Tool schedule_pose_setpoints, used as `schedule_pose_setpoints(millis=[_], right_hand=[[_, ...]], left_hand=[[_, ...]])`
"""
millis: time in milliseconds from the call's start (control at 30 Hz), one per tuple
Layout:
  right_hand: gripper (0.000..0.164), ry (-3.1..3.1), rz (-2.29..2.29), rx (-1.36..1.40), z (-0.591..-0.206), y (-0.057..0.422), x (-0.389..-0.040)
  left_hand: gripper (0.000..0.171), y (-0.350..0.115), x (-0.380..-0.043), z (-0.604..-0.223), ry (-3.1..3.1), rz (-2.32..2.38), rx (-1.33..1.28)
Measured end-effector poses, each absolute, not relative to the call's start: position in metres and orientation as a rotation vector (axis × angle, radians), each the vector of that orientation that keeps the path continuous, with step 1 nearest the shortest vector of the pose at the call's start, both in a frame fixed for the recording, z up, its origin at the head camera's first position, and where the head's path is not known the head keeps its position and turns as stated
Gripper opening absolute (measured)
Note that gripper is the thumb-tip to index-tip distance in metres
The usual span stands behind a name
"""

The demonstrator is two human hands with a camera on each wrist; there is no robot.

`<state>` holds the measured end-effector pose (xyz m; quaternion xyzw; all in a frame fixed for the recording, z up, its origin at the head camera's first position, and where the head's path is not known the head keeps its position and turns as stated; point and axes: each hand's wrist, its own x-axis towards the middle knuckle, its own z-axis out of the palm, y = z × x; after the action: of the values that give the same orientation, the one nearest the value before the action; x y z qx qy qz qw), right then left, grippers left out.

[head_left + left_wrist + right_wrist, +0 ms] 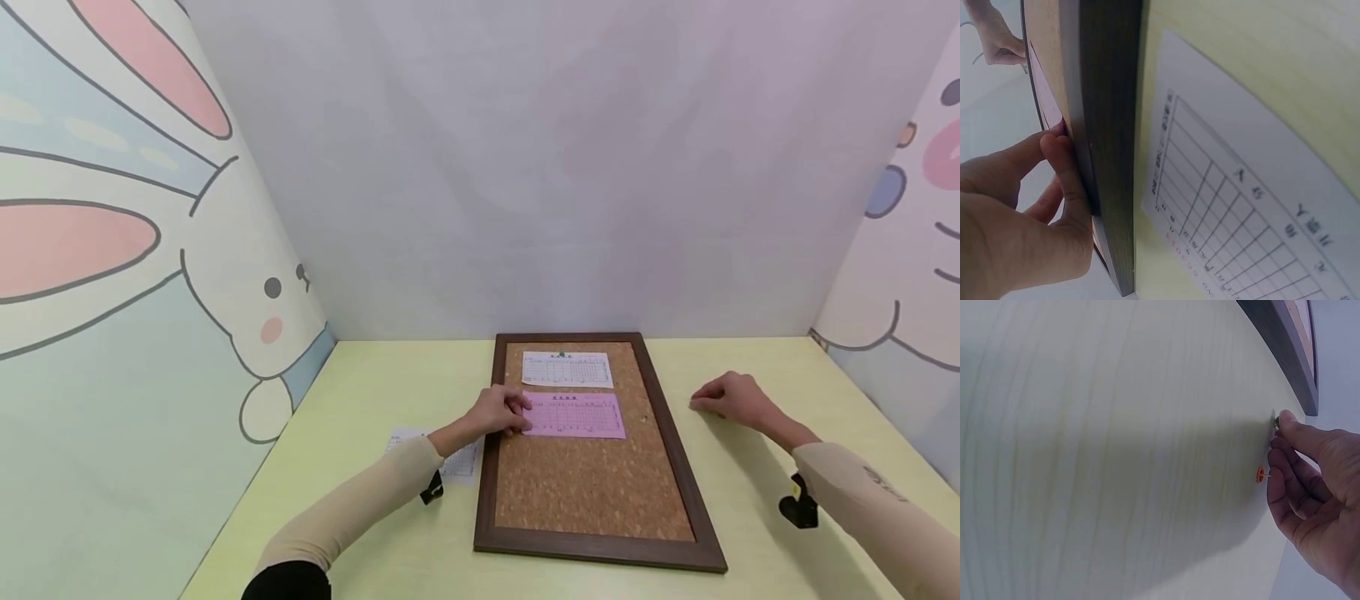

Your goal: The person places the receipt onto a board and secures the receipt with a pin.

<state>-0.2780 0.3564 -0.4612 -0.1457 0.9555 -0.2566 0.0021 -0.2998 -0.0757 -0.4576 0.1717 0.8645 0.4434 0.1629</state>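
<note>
My left hand (506,410) pinches the left edge of a pink printed form (576,417) lying on a framed cork board (592,492). Just above the pink sheet, a white printed form (567,371) is fixed to the cork by a green thumbtack (562,355) at its top. To the right of the board, my right hand (731,398) is low at the table. Its thumb and fingertips close on a small dark green thumbtack (1277,422) in the right wrist view. An orange thumbtack (1260,475), point toward the fingers, lies beside them.
Another white form (1229,181) lies on the pale wooden table (405,375), left of the board's dark brown frame (491,492) and partly under my left forearm. A plain wall (562,167) stands behind, with rabbit-patterned panels (247,250) at the sides.
</note>
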Motion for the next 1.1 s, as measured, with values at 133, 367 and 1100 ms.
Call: schedule_pose_setpoints(millis=[133,367,1100], right_hand=[[0.017,3.027,-0.779,-0.5,-0.461,0.354,-0.278],[0.01,3.037,-0.758,-0.55,-0.464,0.349,-0.281],[0.011,3.075,-0.744,-0.639,-0.454,0.321,-0.296]], left_hand=[[0.02,-0.076,-0.299,-0.458,2.465,1.27,0.492],[0.02,-0.075,-0.299,-0.459,2.457,1.271,0.474],[0.02,-0.075,-0.3,-0.459,2.463,1.288,0.468]])
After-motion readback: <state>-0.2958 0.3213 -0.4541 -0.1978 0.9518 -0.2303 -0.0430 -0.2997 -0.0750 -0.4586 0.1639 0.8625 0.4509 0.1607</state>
